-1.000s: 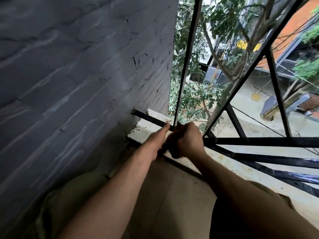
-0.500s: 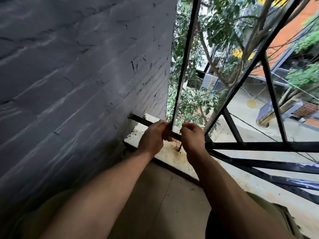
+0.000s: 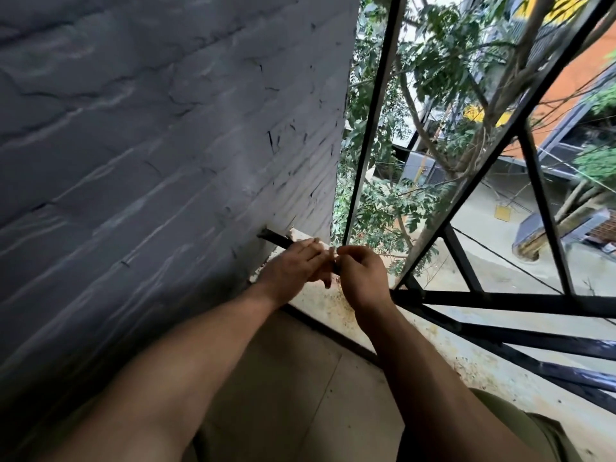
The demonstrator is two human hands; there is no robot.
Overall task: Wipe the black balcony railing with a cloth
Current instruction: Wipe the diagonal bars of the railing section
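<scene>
A: Grey brick wall (image 3: 150,161) fills 9 o'clock; a rust-stained ledge (image 3: 433,348) runs toward 4 o'clock under the black railing (image 3: 500,303), with the street beyond at 1.
B: And the cloth?
A: Only a dark sliver of cloth (image 3: 335,269) at 12, pinched in the curled right hand (image 3: 363,278). The left hand (image 3: 293,266) lies over the bar; I cannot tell its grip.
B: Handling?
A: Likely soft and light. Bunch it round the rigid bar.

Grey painted brick wall (image 3: 150,145), beige tiled floor (image 3: 300,395), stained ledge (image 3: 433,348), leafy trees (image 3: 450,61) outside, daylight
</scene>
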